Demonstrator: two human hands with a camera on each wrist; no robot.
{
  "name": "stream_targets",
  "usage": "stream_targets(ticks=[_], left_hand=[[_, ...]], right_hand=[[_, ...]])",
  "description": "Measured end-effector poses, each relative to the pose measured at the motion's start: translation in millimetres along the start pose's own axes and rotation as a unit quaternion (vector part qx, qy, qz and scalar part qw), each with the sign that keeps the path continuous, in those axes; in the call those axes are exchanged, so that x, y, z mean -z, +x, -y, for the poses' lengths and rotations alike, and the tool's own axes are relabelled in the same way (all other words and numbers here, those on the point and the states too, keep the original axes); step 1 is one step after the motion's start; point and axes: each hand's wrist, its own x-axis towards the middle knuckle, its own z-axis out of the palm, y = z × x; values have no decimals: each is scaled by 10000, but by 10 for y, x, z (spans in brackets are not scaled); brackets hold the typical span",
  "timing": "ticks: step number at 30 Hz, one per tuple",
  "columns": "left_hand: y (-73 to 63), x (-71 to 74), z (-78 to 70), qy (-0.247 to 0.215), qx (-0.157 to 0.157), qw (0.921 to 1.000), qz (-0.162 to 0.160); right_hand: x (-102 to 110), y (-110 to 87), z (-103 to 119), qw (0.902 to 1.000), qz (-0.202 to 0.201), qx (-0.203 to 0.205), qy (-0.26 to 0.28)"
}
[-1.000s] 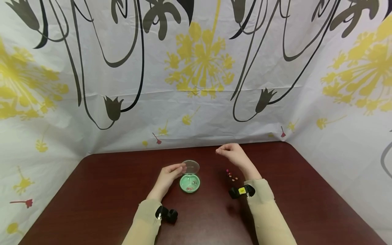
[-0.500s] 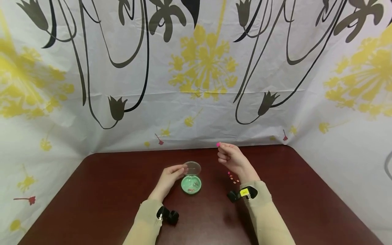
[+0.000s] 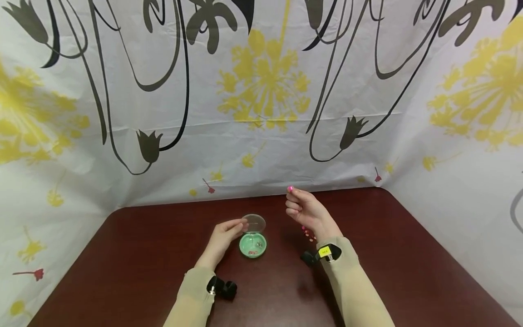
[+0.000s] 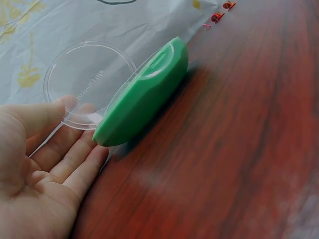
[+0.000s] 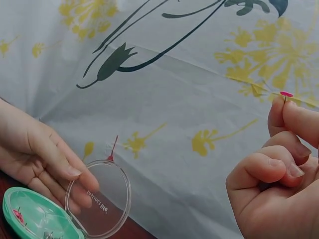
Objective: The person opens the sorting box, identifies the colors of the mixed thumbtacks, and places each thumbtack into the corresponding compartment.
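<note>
My right hand [image 3: 307,210] is raised over the far part of the table, pinching a pink thumbtack [image 5: 286,94] between thumb and forefinger. Its flat head points up, and the other fingers are curled. A round green case [image 3: 253,245] lies open on the table to the left, with its clear lid [image 4: 89,79] tilted up. With thumb on one side and fingers on the other, my left hand [image 3: 222,237] holds that lid by its edge. Inside the case, pink tacks [image 5: 18,216] lie in one compartment and silvery ones [image 5: 49,235] in another.
Several pink and orange thumbtacks [image 3: 306,232] lie loose on the dark red table [image 3: 143,254], below the right wrist and partly hidden by it. A white patterned cloth [image 3: 229,150] hangs along the table's back edge and sides.
The right hand has turned, its fingertips now pointing up, bringing the pink thumbtack into sight. Left hand, lid and case stay as they were; the head view shifts slightly.
</note>
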Motion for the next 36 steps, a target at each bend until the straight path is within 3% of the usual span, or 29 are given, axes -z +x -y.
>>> stream_targets(ticks=[4, 6, 7, 8, 10, 14, 17, 20, 22, 26, 36], left_hand=[[2, 6, -5, -9, -6, 10000, -19], [4, 10, 0, -6, -4, 10000, -20], [10, 10, 2, -13, -1, 10000, -20], [12, 11, 4, -14, 3, 10000, -23], [18, 13, 9, -19, -22, 10000, -29], [6, 15, -1, -37, -17, 10000, -51], [-5, 15, -7, -41, -41, 10000, -42], [-4, 14, -4, -69, -57, 10000, -11], [-1, 18, 1, -70, -70, 9999, 23], [2, 27, 2, -87, -93, 9999, 32], [20, 9, 8, -209, -190, 9996, -5]], right_hand=[[-38, 19, -26, 9961, -474, 41, -745], [-87, 31, -60, 9833, -894, 1, -1584], [-97, 39, -88, 9708, -1121, -31, -2119], [-110, 49, -121, 9535, -1307, -90, -2713], [-130, 80, -203, 9084, -1505, -220, -3895], [-150, 147, -401, 7928, -1047, -349, -5994], [-185, 177, -542, 7127, -410, -402, -6991], [-210, 189, -661, 6570, 3, -460, -7525], [-224, 197, -725, 6312, 160, -487, -7740], [-232, 215, -829, 5929, 240, -466, -8035], [-233, 221, -956, 5199, 481, -280, -8524]])
